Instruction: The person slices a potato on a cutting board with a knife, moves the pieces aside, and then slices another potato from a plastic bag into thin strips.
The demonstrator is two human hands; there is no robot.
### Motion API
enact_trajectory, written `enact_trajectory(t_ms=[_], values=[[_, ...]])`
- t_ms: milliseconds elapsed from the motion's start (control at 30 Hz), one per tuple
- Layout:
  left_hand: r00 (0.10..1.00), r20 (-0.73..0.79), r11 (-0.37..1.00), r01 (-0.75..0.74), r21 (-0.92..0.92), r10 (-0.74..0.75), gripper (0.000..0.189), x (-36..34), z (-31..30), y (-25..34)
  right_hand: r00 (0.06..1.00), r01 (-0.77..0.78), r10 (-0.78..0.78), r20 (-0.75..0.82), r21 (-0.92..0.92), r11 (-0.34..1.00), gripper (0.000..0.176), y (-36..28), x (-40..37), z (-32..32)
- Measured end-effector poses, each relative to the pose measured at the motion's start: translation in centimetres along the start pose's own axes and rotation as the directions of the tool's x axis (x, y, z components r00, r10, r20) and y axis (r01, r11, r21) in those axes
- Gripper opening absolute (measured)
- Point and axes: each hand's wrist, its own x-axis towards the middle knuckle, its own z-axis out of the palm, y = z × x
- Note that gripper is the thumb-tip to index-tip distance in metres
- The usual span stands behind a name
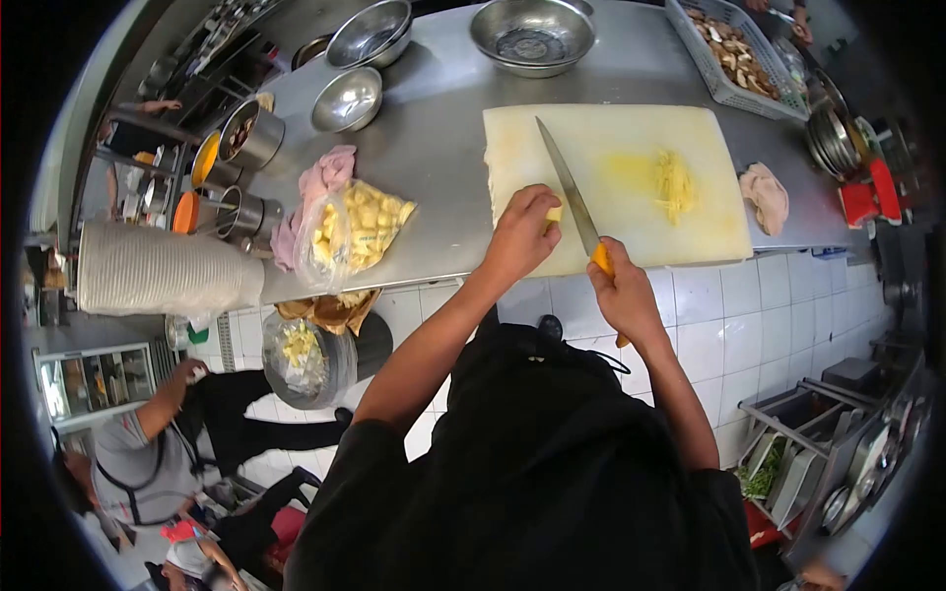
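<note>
My left hand (525, 231) rests on the left front part of the white cutting board (527, 163), fingers curled around a small pale yellow piece of food (555, 212). What kind it is, I cannot make out. In my right hand (626, 294) is the yellow handle of a kitchen knife (570, 187); its long blade lies over the board, pointing away from me, just right of the yellow piece. A small heap of thin yellow strips (674, 187) sits on the board's right half.
Left of the board lie a clear bag of yellow chunks (367, 227) and a pink cloth (325, 177). Metal bowls (532, 37) and a crate of brown pieces (734, 59) stand farther back. A beige cloth (765, 197) is at right. Another person (148, 463) is behind at left.
</note>
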Motion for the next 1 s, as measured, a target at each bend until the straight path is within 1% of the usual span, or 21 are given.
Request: enact_trajectory(t_ms=[100, 167, 200, 300, 400, 500, 533, 633, 700, 733, 833, 867, 933, 1000], values=[[1.000, -0.005, 0.998, 0.021, 0.055, -0.021, 0.028, -0.4, -0.4, -0.1, 0.999, 0.003, -0.004, 0.054, 0.018, 1.000, 0.042, -1.2, 0.2, 0.7], [0.994, -0.097, 0.994, 0.062, 0.094, -0.053, 0.028, -1.3, -0.9, -0.2, 0.995, 0.043, -0.042, 0.090, -0.008, 0.999, 0.042, -2.0, 0.6, 1.2], [0.990, -0.132, 0.992, 0.073, 0.103, -0.060, 0.028, -1.5, -1.0, -0.2, 0.994, 0.064, -0.062, 0.084, -0.018, 0.998, 0.041, -2.1, 0.7, 1.5], [0.988, -0.153, 0.997, 0.042, 0.064, -0.031, 0.026, -1.9, -1.0, -1.3, 0.991, 0.134, -0.132, 0.034, -0.054, 0.990, 0.041, -1.6, 1.3, 2.4], [0.982, -0.181, 0.999, 0.050, -0.002, -0.050, 0.026, -1.8, -1.7, -0.7, 0.997, 0.004, -0.004, 0.074, -0.004, 1.000, 0.042, -2.7, 0.9, 1.4], [0.962, -0.150, 0.970, 0.215, -0.111, -0.230, 0.026, -2.1, -2.3, -0.5, 0.994, -0.032, 0.035, 0.104, -0.031, 0.999, 0.043, -3.5, 0.5, 0.8], [0.963, -0.158, 0.975, 0.205, -0.087, -0.217, 0.027, -2.2, -2.4, -0.8, 0.992, -0.045, 0.050, 0.114, -0.040, 0.998, 0.043, -3.7, 0.4, 0.7], [0.985, -0.174, 0.998, 0.017, 0.059, -0.006, 0.030, -2.0, -2.6, -0.4, 0.983, -0.091, 0.099, 0.157, -0.058, 0.994, 0.042, -4.7, 0.1, 0.1], [0.991, -0.132, 0.996, 0.036, 0.077, -0.026, 0.030, -1.5, -2.5, 0.7, 0.968, -0.143, 0.152, 0.199, -0.061, 0.988, 0.042, -5.2, -0.1, -0.3], [0.993, -0.111, 0.995, 0.045, 0.087, -0.035, 0.031, -1.3, -2.5, 1.0, 0.970, -0.133, 0.143, 0.195, -0.066, 0.989, 0.041, -5.1, -0.2, -0.2], [0.995, -0.097, 0.991, -0.021, 0.130, 0.034, 0.030, -0.9, -2.3, -0.8, 0.977, -0.095, 0.107, 0.184, -0.071, 0.993, 0.041, -4.2, -0.3, -0.2], [0.989, -0.119, 0.995, 0.090, 0.037, -0.085, 0.028, -1.0, -2.3, -1.3, 0.980, -0.080, 0.090, 0.179, -0.065, 0.995, 0.042, -3.8, -0.4, -0.2], [0.942, -0.115, 0.943, 0.298, -0.145, -0.316, 0.025, -0.9, -2.7, -1.6, 0.984, -0.050, 0.060, 0.170, -0.061, 0.997, 0.042, -3.0, -0.5, -0.2], [0.918, -0.121, 0.913, 0.347, -0.217, -0.377, 0.024, -1.0, -2.8, -2.4, 0.987, -0.023, 0.033, 0.159, -0.065, 0.998, 0.043, -2.4, -0.7, 0.0]])
